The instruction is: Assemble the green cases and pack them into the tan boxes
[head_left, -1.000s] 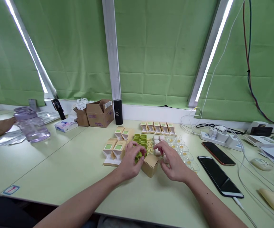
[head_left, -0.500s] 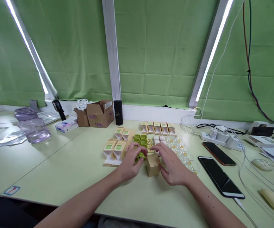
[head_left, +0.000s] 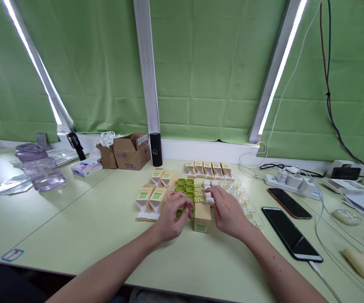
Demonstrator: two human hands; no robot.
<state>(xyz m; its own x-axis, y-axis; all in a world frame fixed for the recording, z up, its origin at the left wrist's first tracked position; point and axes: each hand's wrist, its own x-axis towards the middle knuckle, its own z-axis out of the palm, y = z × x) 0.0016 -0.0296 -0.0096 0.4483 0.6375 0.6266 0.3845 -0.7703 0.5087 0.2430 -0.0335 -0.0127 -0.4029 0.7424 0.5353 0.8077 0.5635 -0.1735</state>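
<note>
A small tan paper box [head_left: 202,215] stands closed on the table between my hands, a green label low on its front. My left hand [head_left: 175,213] is just left of it, fingers curled in to the thumb, nothing visible in them. It partly hides the green square cups [head_left: 185,185]. My right hand [head_left: 228,212] is at the box's right, apart from it, thumb and index finger parted. Its index fingertip is at the small white cylinders [head_left: 209,201]; contact is unclear. Small yellowish pieces [head_left: 198,192] lie between the cups and cylinders.
Open tan cartons [head_left: 150,200] stand left, with more cartons [head_left: 209,169] behind. Clear plastic cups [head_left: 244,198] are at right, beside two phones [head_left: 291,233] [head_left: 289,203] and a power strip [head_left: 292,185]. A cardboard box [head_left: 131,152], black flask [head_left: 156,149] and purple bottle [head_left: 40,168] stand farther back.
Both hands have come off the tan box. Its green label now faces me. My right hand has moved slightly forward to the white cylinders; my left fingers have curled in.
</note>
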